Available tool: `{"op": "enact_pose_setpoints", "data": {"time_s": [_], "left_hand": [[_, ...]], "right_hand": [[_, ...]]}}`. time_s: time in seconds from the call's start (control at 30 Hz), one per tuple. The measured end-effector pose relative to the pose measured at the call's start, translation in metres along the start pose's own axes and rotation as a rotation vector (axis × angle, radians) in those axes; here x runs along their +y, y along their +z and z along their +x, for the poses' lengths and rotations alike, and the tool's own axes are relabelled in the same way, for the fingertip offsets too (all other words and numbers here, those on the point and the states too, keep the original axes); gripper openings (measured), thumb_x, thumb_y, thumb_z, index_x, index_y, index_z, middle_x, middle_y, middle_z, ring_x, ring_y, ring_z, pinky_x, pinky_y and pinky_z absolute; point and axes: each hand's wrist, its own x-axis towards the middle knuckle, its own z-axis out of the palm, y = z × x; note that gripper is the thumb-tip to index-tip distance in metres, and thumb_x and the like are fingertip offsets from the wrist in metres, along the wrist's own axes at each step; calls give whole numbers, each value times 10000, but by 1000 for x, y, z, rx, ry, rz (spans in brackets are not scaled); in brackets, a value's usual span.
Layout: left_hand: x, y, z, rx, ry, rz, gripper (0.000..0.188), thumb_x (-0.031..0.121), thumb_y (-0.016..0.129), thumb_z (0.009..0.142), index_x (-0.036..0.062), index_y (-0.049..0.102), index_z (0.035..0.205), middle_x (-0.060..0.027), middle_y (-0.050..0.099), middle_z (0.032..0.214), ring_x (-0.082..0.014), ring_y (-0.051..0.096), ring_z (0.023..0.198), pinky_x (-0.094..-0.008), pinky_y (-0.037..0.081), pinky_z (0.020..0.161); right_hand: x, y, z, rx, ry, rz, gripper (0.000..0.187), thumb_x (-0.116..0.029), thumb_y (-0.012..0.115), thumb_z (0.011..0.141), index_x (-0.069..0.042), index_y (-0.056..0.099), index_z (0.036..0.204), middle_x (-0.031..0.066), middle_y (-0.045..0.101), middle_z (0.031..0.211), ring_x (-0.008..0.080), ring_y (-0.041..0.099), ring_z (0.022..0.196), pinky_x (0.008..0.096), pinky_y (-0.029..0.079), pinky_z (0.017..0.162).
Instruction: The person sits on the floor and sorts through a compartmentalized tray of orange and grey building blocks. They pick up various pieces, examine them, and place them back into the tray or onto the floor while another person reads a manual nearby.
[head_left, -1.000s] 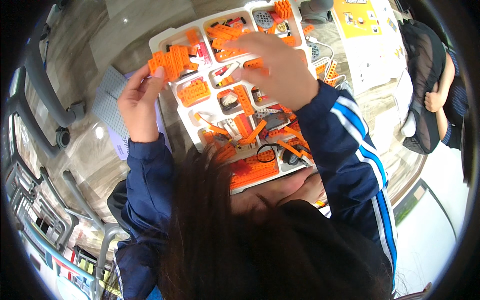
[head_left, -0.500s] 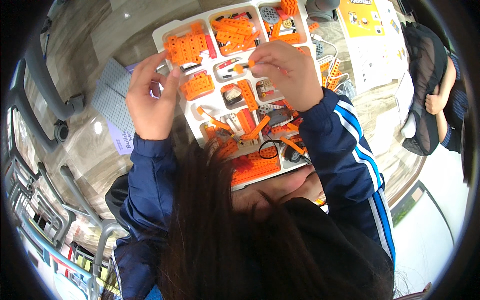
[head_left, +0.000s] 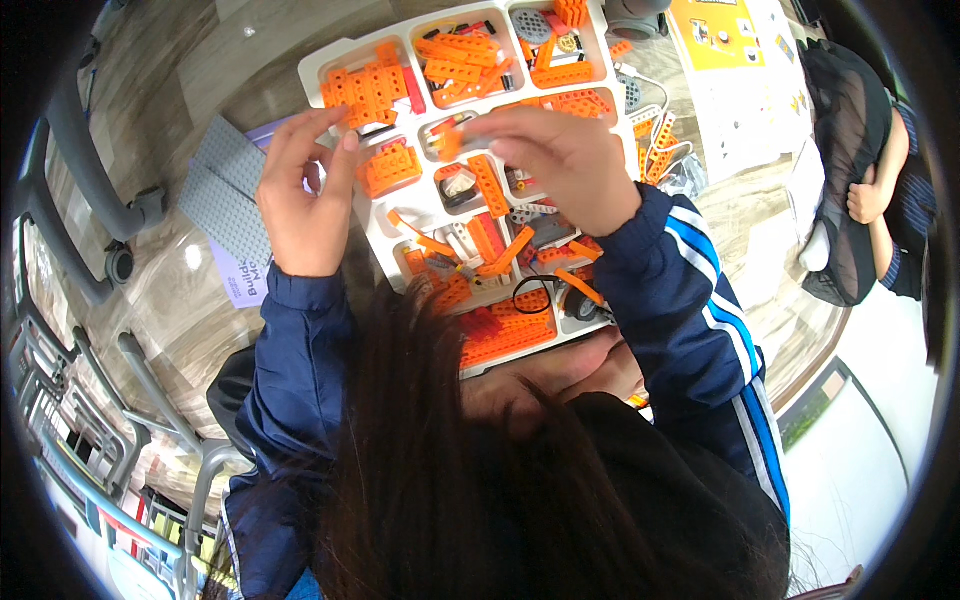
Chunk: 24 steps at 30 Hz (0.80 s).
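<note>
My right hand (head_left: 565,160) is over the middle of a white sorting tray (head_left: 375,225), thumb and fingers pinched. At their tips is a small orange building piece (head_left: 449,142), blurred by motion, so its exact shape does not show. My left hand (head_left: 305,200) hovers at the tray's left edge, thumb and fingers apart, with nothing visible between them. Its fingertips are close to a compartment of orange studded bricks (head_left: 365,92). Just right of the left thumb lies another stack of orange bricks (head_left: 391,169). An orange beam (head_left: 488,187) rests below my right fingers.
Grey baseplates (head_left: 228,185) lie on a purple sheet left of the tray. To the right are a white cable (head_left: 660,100) and a yellow-and-white printed sheet (head_left: 715,40). Another person's hand (head_left: 868,203) is at the far right. Chair legs (head_left: 90,210) stand at left.
My right hand has moved slightly left and down, carrying the small orange piece toward my left hand. The left hand has hardly moved.
</note>
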Motion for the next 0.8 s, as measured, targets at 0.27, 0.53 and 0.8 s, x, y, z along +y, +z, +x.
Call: {"op": "enact_pose_setpoints", "data": {"time_s": [0.27,0.53,0.8], "left_hand": [[1,4,-1,2,29,-34,228,97,700,895,50,722,1117,-72,666,1141,-72,536,701,-230,432,646],[0,2,-1,-4,22,-37,212,96,698,889,59,732,1096,-66,678,1138,-72,544,710,-227,423,628],[-2,7,-2,-17,51,-12,214,110,692,897,70,731,1104,-58,674,1157,-73,560,762,-223,425,638]], "right_hand": [[9,-30,-14,172,-228,-396,364,-77,674,898,-46,652,1260,180,628,1302,317,638,1135,385,526,941],[28,-37,-53,122,-216,-631,570,-60,770,773,-72,602,1318,160,604,1315,365,539,1253,432,463,1014],[20,-39,-73,318,110,-184,270,-9,691,885,-17,696,1155,129,707,1120,254,673,1034,338,511,927]]}}
